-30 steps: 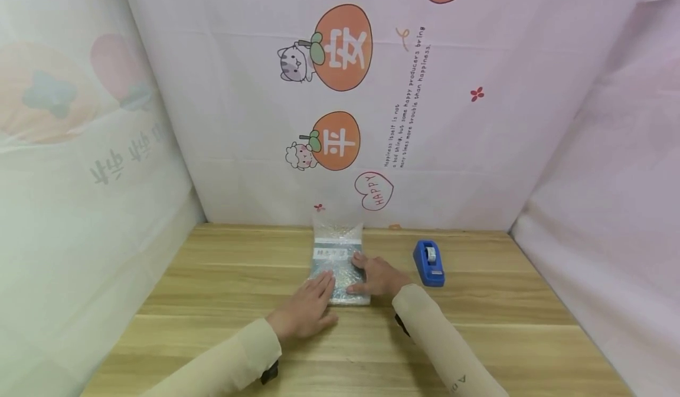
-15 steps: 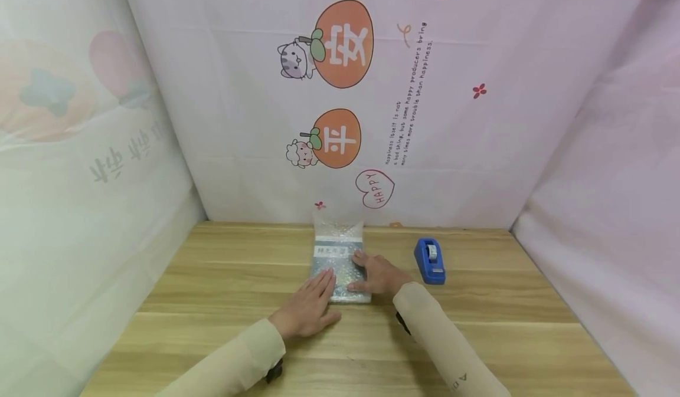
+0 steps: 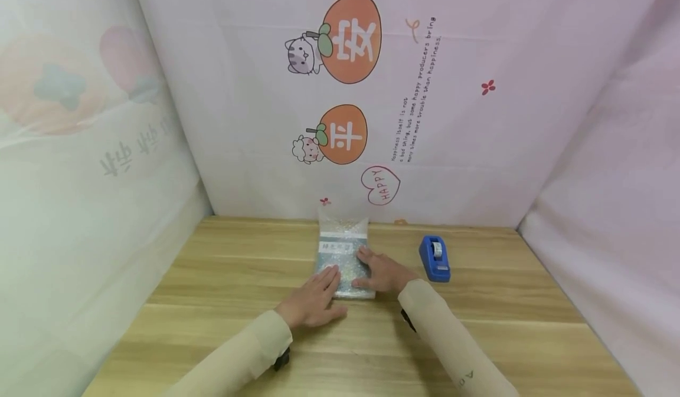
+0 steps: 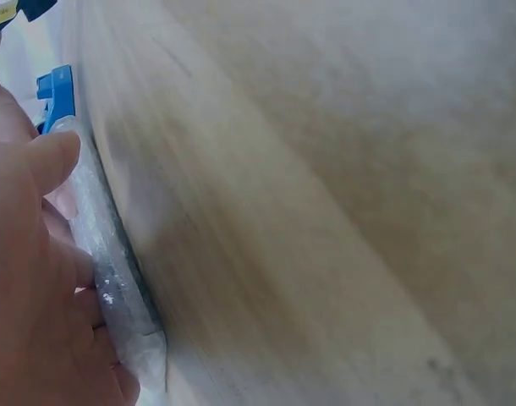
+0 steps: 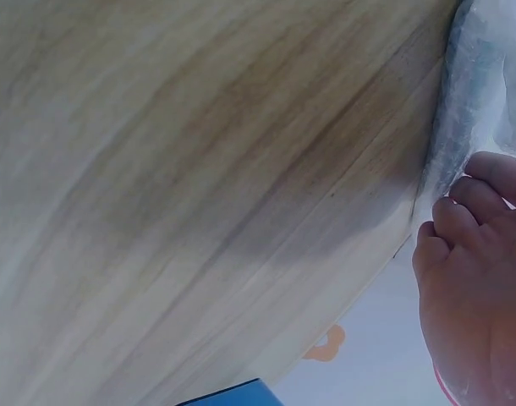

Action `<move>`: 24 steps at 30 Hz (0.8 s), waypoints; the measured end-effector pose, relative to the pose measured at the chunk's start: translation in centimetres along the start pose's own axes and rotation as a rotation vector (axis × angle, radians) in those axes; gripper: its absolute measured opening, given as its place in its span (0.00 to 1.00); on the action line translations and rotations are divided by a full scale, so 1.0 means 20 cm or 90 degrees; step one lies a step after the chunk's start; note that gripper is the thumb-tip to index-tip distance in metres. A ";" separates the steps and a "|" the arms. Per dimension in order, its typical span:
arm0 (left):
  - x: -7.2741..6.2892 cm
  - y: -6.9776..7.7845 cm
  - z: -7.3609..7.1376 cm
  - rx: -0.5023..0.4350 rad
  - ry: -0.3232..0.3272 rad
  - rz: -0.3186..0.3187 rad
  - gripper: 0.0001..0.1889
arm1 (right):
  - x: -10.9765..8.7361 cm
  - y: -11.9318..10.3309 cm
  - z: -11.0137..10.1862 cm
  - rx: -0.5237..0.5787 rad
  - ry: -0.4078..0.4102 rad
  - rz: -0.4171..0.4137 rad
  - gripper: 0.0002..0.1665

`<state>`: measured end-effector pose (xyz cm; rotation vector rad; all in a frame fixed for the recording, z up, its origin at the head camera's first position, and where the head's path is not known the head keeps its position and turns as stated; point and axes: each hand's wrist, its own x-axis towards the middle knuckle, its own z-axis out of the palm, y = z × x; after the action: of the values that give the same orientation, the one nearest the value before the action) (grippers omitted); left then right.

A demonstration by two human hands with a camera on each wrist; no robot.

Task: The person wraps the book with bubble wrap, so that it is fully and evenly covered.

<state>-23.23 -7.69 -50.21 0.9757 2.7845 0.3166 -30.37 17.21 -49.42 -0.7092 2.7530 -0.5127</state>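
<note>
A flat rectangular package (image 3: 347, 262), a blue-grey book-like thing in clear bubble wrap, lies on the wooden table. A pale band with printed characters shows through its upper part. Loose wrap (image 3: 343, 224) sticks out past its far end. My left hand (image 3: 313, 304) rests its straight fingers on the package's near left part, thumb off to the near side. From the right, my right hand (image 3: 385, 271) lays spread fingers on the right edge. The left wrist view shows the wrapped edge (image 4: 110, 254) under my fingers; the right wrist view shows the package's side (image 5: 465, 101) at my fingertips.
A blue tape dispenser (image 3: 435, 260) with a roll of tape stands to the right of the package. White printed cloth (image 3: 255, 120) walls the table (image 3: 239, 267) at the back and both sides.
The head view has shifted slightly, so everything sits a little further right and higher. Both hands stay at about the same spots on the package.
</note>
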 end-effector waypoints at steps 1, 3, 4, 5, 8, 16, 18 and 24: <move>0.00 0.00 -0.01 0.000 0.002 -0.002 0.46 | 0.00 0.00 0.00 0.001 -0.004 0.002 0.57; 0.00 0.01 -0.02 -0.001 0.006 -0.004 0.46 | 0.00 -0.01 -0.01 -0.003 -0.010 0.007 0.57; 0.00 0.01 -0.02 -0.003 0.003 -0.006 0.46 | 0.00 -0.01 -0.01 -0.003 -0.013 0.010 0.57; 0.00 0.00 -0.02 -0.001 0.002 -0.007 0.45 | 0.00 -0.01 -0.01 -0.001 -0.014 0.014 0.56; 0.00 0.00 -0.01 0.004 0.003 -0.008 0.45 | 0.01 -0.01 -0.02 0.011 -0.010 0.017 0.53; -0.01 -0.01 -0.01 0.003 0.009 -0.010 0.44 | 0.07 0.02 -0.08 0.008 0.073 -0.066 0.37; -0.01 -0.01 -0.01 0.002 0.009 -0.010 0.45 | 0.08 0.02 -0.11 0.003 0.082 -0.070 0.34; 0.00 0.00 -0.02 0.002 0.013 0.001 0.44 | 0.10 0.06 -0.18 0.049 0.090 0.009 0.38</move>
<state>-23.25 -7.82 -49.87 0.9811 2.8036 0.3237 -33.85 18.16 -46.91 -0.6584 2.8473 -0.6876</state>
